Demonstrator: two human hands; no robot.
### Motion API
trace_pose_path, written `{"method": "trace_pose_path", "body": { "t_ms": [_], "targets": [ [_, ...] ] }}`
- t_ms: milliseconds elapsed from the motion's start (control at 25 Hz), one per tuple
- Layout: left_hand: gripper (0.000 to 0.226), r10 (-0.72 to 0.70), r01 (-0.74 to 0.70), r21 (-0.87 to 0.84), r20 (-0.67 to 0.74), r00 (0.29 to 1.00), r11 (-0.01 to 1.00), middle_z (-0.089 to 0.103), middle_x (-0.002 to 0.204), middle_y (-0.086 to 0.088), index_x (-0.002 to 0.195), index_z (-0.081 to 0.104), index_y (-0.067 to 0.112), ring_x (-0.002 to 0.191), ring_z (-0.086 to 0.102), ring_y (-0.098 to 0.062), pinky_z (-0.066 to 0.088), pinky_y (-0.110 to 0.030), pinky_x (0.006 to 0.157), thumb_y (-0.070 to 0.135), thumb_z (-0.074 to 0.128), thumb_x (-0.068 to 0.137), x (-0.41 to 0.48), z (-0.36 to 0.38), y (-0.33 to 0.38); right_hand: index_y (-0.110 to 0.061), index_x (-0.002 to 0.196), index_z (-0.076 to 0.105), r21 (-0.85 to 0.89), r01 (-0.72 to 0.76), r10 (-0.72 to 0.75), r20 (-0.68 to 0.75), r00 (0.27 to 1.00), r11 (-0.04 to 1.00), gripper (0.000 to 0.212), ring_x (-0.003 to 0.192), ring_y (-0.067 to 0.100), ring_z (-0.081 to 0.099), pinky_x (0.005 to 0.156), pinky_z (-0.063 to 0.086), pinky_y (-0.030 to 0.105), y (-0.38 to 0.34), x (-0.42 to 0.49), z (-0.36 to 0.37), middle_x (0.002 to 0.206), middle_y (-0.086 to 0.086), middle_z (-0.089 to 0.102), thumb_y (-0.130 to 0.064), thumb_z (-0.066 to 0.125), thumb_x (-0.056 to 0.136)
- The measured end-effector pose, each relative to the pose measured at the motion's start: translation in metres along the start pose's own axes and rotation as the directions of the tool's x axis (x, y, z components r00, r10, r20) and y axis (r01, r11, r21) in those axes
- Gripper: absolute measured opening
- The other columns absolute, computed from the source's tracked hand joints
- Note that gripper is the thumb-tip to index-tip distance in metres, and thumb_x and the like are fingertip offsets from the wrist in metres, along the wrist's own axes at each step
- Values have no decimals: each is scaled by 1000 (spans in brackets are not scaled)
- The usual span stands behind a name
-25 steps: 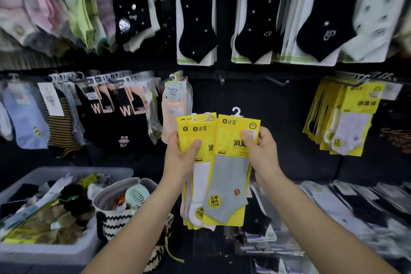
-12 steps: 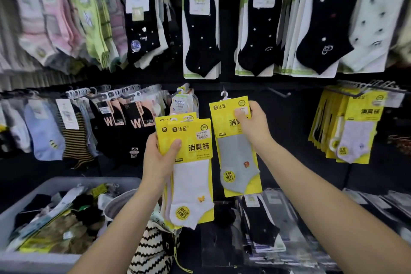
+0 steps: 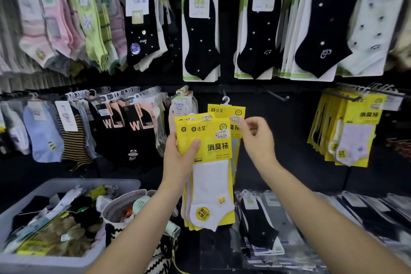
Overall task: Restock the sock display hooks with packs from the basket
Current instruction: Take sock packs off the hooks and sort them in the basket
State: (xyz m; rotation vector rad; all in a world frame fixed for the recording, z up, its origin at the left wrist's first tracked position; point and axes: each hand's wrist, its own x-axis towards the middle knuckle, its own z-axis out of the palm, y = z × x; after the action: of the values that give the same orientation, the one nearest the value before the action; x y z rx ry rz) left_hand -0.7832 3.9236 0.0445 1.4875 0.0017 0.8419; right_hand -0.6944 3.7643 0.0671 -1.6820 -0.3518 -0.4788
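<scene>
Viewing both forearms raised at the display's middle row, I read the left hand (image 3: 178, 160) gripping a stack of yellow packs (image 3: 211, 162) marked "达足", "消臭袜" and "SGS", thumb pressed across the front card, while the right hand (image 3: 255, 138) curls its fingers (image 3: 251, 123) against the rear pack (image 3: 226, 111), a pinch I cannot confirm.

The left grip (image 3: 180, 158) and right grip (image 3: 258, 138) are bare; the slim left forearm (image 3: 133, 229) and right forearm (image 3: 322, 218) are bare too.
</scene>
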Motion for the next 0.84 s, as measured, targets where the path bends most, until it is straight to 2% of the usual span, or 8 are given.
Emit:
{"method": "trace_pose_path", "body": {
  "t_ms": [80, 160, 280, 400, 480, 560, 720, 840],
  "targets": [
    [24, 7, -7, -18, 9, 1000, 1000, 71, 92, 15, 100, 54, 31, 84, 68, 1, 52, -14, 63, 15, 65, 86, -5, 9, -3, -26, 88, 57, 42, -16, 9, 150, 989, 999, 22, 74, 1, 58, 60, 44, 15, -5, -18, 5, 83, -11, 62, -40, 70, 78],
    [24, -11, 12, -39, 28, 1000, 999, 70, 97, 9, 100, 55, 31, 86, 68, -3, 54, -17, 64, 15, 65, 86, -9, 14, -5, -28, 82, 60, 76, -58, 41, 211, 977, 995, 14, 75, 2, 64, 61, 51, 18, -10, -26, 7, 82, -10, 68, -32, 73, 79],
    [20, -36, 37, -30, 42, 998, 999, 67, 99, 8, 100, 53, 30, 89, 67, -8, 53, -20, 68, 14, 59, 90, -7, 14, -6, -21, 82, 63, 153, -155, 129, 167, 978, 976, 5, 79, 15, 67, 70, 57, 32, -13, -20, 3, 87, -1, 70, -23, 66, 85],
    [18, -10, 10, 30, -4, 1000, 999, 64, 97, 5, 97, 52, 28, 86, 64, -6, 51, -15, 67, 11, 55, 92, -2, 6, -6, -16, 74, 57, 202, -212, 199, 81, 977, 956, 14, 66, 15, 58, 59, 49, 28, -14, -5, -4, 75, 1, 61, -16, 58, 88],
    [16, -6, 8, 37, -55, 998, 999, 64, 98, 3, 99, 51, 25, 87, 63, -6, 51, -13, 66, 11, 55, 92, 2, -1, -5, -15, 74, 55, 219, -228, 231, 13, 973, 949, 14, 67, 17, 54, 61, 46, 31, -16, 8, -6, 75, 4, 58, -15, 55, 88],
    [16, 5, 0, 54, -90, 996, 999, 64, 100, 3, 99, 51, 27, 90, 63, -10, 51, -17, 69, 13, 55, 93, 5, -10, -3, -13, 80, 56, 193, -218, 224, -8, 975, 957, 11, 72, 20, 57, 66, 49, 36, -18, 20, -6, 81, 7, 60, -18, 54, 90],
    [18, 7, 1, 82, -90, 996, 997, 63, 112, -8, 110, 50, 19, 101, 63, -21, 52, -37, 85, 15, 54, 93, 12, -23, 0, -6, 88, 57, 74, -116, 116, 4, 993, 991, 17, 76, 20, 56, 71, 52, 41, -21, 32, 8, 84, 6, 59, -22, 53, 91],
    [22, 10, -3, 84, -85, 996, 996, 64, 112, -7, 115, 51, 15, 101, 63, -20, 53, -36, 84, 15, 54, 93, 14, -27, 0, -3, 92, 57, 27, -109, 109, 8, 994, 994, 20, 73, 18, 53, 65, 47, 36, -16, 34, 19, 79, 2, 56, -23, 54, 92]
  ]
}}
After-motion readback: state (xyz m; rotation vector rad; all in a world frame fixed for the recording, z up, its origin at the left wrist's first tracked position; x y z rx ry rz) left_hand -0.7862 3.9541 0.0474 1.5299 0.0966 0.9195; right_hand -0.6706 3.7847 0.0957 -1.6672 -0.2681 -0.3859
